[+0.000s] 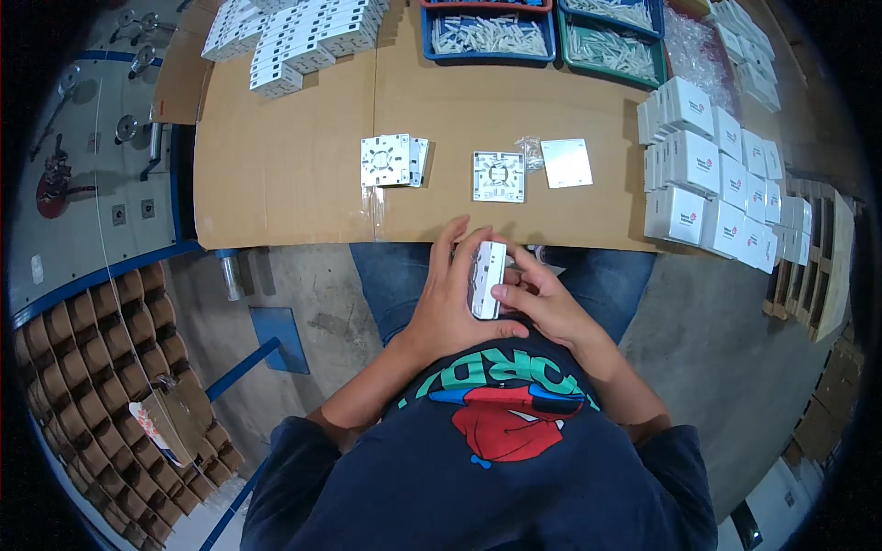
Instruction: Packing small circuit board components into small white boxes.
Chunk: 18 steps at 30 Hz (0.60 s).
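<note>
A white square plastic box (491, 280), seen edge-on, is held over my lap, just off the table's front edge. My left hand (446, 298) grips it from the left, fingers up along its face and thumb below. From the right, my right hand (551, 308) closes on it with the thumb on its near edge; some of its fingertips are hidden behind the box. Ahead on the table lie a white plastic base plate (498, 177), a small clear plastic bag (529, 152) and a plain white square cover (567, 163). Further left is a small stack of similar base plates (386, 161).
Stacked white boxes (694, 165) line the table's right side, and white housings (312, 41) are piled at the far left. Blue bins (489, 59) and a green bin (616, 72) of small white parts stand at the back. Cardboard (276, 184) covers the table.
</note>
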Available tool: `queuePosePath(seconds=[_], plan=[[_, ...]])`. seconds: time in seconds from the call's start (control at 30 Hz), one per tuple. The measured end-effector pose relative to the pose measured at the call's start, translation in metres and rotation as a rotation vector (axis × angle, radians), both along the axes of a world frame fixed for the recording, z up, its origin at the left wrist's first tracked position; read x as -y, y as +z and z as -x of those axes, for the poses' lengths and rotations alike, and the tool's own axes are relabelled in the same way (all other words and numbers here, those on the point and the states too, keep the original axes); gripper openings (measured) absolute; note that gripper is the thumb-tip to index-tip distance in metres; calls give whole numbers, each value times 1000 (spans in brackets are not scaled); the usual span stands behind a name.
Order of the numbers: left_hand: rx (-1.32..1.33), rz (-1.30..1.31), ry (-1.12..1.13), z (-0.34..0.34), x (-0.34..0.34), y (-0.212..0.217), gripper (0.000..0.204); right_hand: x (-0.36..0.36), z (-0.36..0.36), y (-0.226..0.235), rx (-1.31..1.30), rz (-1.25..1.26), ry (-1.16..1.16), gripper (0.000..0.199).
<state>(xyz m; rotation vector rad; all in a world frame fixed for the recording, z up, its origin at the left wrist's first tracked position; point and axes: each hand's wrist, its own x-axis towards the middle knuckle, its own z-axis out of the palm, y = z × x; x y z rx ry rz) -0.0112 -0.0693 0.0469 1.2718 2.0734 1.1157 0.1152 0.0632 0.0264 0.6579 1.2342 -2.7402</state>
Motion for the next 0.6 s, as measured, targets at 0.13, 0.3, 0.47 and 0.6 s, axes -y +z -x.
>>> queuePosePath(seconds=[0.13,0.3,0.47,0.6], plan=[[132,-159,11,2,1,-8,104,4,1,-3,156,92,50,61],[173,-140,-22,4,4,-21,95,2,-7,-22,156,283,64,58],[214,-112,-30,0,7,-24,91,0,-4,-7,249,357,62,60],[151,-126,-64,-1,7,-20,89,2,-10,-25,148,277,106,61]])
